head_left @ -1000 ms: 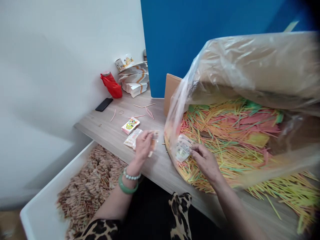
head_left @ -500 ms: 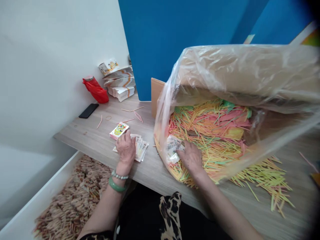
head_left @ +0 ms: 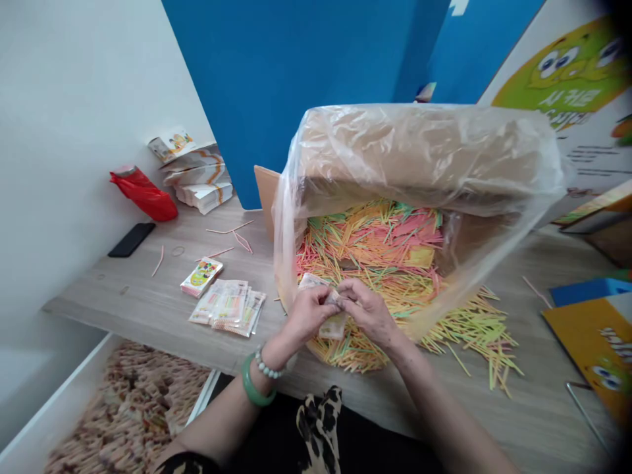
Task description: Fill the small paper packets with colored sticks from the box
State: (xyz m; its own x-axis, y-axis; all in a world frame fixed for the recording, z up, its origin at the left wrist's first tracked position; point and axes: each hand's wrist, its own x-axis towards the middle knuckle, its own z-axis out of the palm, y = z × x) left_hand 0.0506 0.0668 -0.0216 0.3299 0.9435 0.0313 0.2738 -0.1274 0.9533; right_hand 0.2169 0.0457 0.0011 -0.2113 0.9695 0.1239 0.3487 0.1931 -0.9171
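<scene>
At mid-frame the left hand [head_left: 309, 313] and right hand [head_left: 369, 315] pinch pale packet material [head_left: 334, 327], one piece or several, over the near lip of a plastic-lined carton [head_left: 419, 148] of thin coloured strips [head_left: 365, 250], which also spread right of it. A gap of surface [head_left: 279, 332] separates the carton from flat packets [head_left: 230, 306] at left. Beyond the surface's front edge, lower left, a white bin [head_left: 56, 411] holds heaped brownish pieces [head_left: 128, 408].

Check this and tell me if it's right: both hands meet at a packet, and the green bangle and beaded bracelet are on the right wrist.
Wrong wrist: the head view shows the green bangle and beaded bracelet on the left. The left hand and right hand do meet at a packet.
</scene>
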